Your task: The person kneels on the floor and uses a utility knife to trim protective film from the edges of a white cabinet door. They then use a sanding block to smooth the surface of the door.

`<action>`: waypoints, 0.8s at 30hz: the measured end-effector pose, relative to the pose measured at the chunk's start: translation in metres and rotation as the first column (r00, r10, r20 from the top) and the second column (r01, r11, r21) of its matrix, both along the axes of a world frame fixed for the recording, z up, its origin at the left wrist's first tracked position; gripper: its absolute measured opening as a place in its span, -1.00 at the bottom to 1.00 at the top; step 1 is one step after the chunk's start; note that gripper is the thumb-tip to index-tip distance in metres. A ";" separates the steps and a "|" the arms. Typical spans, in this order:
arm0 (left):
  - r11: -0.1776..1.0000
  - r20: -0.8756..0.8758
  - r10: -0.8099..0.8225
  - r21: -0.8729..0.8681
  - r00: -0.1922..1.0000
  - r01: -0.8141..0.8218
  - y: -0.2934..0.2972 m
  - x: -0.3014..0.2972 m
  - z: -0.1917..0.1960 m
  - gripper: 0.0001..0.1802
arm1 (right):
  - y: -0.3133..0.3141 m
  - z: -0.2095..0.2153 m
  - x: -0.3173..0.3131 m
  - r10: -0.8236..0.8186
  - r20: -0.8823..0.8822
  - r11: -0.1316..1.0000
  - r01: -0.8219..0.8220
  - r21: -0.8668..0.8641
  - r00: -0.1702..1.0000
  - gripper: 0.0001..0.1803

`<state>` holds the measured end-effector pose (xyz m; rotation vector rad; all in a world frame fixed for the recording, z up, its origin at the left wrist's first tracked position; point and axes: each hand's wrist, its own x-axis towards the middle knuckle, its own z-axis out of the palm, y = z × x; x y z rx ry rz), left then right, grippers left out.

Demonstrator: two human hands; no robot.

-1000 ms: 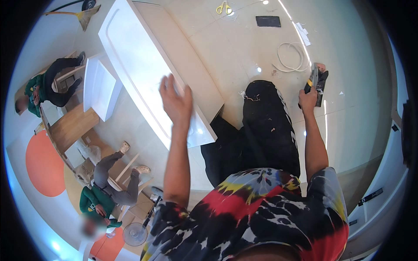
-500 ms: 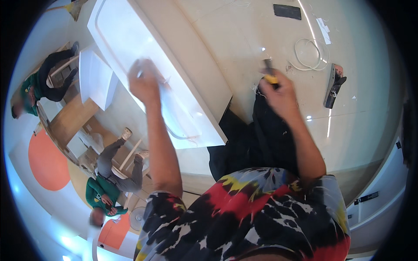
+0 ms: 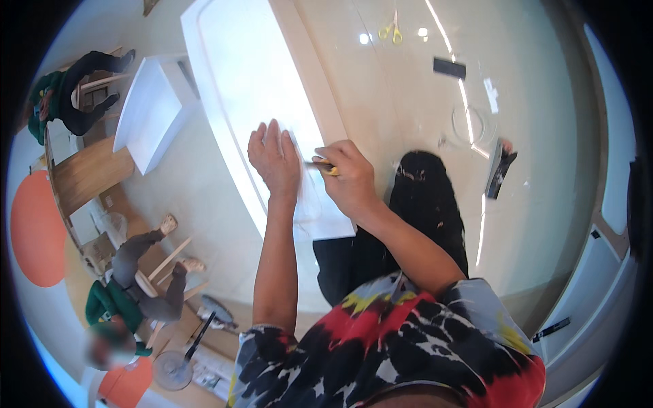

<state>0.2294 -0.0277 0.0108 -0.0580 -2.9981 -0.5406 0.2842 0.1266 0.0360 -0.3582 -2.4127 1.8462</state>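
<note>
A long white panel [image 3: 265,75] with a raised side and a line running inside its edge lies before me, its near end by my knees. My left hand [image 3: 275,163] rests on it, fingers spread and seemingly empty. Close beside it, my right hand [image 3: 350,177] is closed round a small yellow-and-black hand tool [image 3: 330,168]. The tool's dark end points left over the panel, towards the left hand. Its exact kind is too small to make out.
On the floor to the right lie yellow scissors [image 3: 391,30], a dark flat block [image 3: 449,67], a pale coil [image 3: 469,126] and a black tool [image 3: 501,170]. Another white piece [image 3: 153,112] stands left, near two seated people in green tops. A fan [image 3: 173,370] is lower left.
My right hand has moved left from above the floor to the panel, bringing the tool. My left hand, blurred before, now lies with spread fingers nearer the right hand. The view has shifted.
</note>
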 end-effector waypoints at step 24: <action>0.998 0.184 0.026 -0.067 0.982 -0.014 0.009 -0.021 0.006 -0.23 | 0.051 -0.068 -0.516 0.088 -0.423 0.833 0.166 0.527 0.902 -0.73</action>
